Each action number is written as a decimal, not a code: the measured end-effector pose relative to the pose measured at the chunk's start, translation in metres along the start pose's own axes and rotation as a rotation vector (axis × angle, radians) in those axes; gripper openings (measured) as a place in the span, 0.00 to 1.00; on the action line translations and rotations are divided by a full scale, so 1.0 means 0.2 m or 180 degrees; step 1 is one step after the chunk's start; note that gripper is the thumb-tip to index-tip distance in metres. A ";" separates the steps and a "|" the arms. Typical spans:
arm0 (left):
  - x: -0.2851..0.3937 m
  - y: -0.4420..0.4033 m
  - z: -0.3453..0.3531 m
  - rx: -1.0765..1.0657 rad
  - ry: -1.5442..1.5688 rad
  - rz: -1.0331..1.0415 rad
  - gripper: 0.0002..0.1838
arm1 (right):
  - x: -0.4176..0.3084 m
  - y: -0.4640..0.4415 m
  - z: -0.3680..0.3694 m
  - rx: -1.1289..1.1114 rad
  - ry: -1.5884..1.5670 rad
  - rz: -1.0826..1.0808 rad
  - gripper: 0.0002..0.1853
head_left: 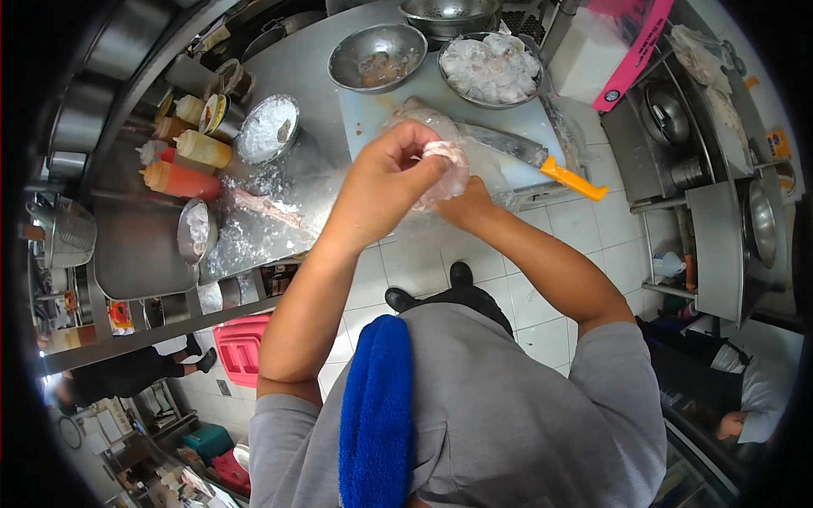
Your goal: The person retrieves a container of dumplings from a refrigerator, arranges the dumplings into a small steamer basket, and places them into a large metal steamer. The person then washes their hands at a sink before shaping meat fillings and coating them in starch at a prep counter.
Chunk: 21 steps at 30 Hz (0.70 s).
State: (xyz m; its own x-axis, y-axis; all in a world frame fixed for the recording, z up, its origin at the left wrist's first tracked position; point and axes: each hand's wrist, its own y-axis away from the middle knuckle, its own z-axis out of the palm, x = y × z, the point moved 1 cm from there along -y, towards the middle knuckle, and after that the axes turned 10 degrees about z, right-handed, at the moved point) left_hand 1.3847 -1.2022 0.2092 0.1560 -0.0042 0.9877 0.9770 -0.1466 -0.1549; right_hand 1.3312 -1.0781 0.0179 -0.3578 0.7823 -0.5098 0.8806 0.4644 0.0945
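From here, the left hand (401, 166) pinches a pale meat piece (454, 179) that the right hand (467, 206), half hidden, seems to brace, both spared by the knife (535, 156) lying beyond.

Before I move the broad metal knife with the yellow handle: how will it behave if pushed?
The knife should feel stiff; its blade looks straight and broad. It probably won't roll, since the blade lies flat. Pressing its yellow handle may tip it, as that end juts past the edge of the white cutting board.
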 end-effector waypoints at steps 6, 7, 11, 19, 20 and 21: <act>-0.12 -0.03 0.10 -0.0309 -0.0147 -0.0556 0.06 | 0.11 0.03 -0.06 -0.0121 -0.1634 -0.0325 0.22; -0.16 -0.04 0.10 -0.0285 -0.0470 -0.0553 0.08 | 0.09 0.05 -0.12 -0.0220 -0.1642 -0.0308 0.25; -0.17 -0.08 0.10 -0.0096 -0.1539 -0.0188 0.15 | 0.00 0.19 -0.33 -0.0559 0.0094 -0.0261 0.17; -0.14 -0.08 0.09 -0.0114 -0.2350 0.0275 0.15 | 0.01 0.26 -0.37 -0.0216 0.0327 -0.0297 0.14; -0.13 -0.07 0.09 -0.0119 -0.2484 0.0300 0.15 | -0.03 0.24 -0.39 -0.0056 0.0092 -0.0214 0.13; -0.12 -0.06 0.10 -0.0128 -0.2491 0.0310 0.15 | -0.05 0.22 -0.39 0.0106 -0.0141 -0.0135 0.12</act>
State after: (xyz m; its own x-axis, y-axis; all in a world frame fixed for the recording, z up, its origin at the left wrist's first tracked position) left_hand 1.3712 -1.1803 0.1869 0.3123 0.6763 0.6672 0.9500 -0.2170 -0.2247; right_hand 1.3488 -1.0337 0.0950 -0.3815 0.7427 -0.5503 0.8751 0.4819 0.0438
